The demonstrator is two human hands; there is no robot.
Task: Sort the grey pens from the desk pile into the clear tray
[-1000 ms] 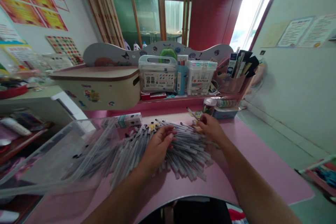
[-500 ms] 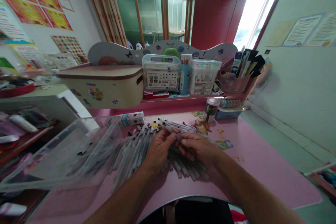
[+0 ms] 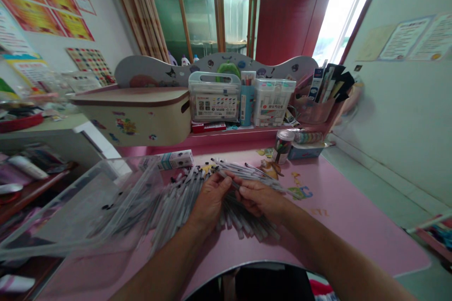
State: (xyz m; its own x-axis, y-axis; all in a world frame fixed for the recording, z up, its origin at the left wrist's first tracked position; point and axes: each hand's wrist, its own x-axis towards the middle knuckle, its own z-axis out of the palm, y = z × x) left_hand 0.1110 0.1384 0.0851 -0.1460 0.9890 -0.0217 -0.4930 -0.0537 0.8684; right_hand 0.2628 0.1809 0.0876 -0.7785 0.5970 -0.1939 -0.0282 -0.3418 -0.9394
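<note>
Both hands meet over the middle of the pink desk, fingers closed around one slim translucent pen (image 3: 231,180). My left hand (image 3: 211,197) pinches its upper left end, and my right hand (image 3: 259,197) grips it lower down on the right. Beneath and beside them lie many similar pens: a dense pile (image 3: 176,202) to the left, a fan of pens (image 3: 243,225) under my right hand, and a group with dark tips (image 3: 243,169) behind. My palms and fingers hide part of the held pen.
At left, a clear plastic bin (image 3: 74,230) lies tilted with some pens in it. A white carton (image 3: 175,159) is behind the pile. A jar (image 3: 283,146) and a blue box (image 3: 305,151) stand back right. A lidded beige bin (image 3: 141,120) and pen cases line the shelf.
Both hands have shifted slightly left in the picture, as the whole view has. The fingers have changed their hold on the pen a little; the piles look the same.
</note>
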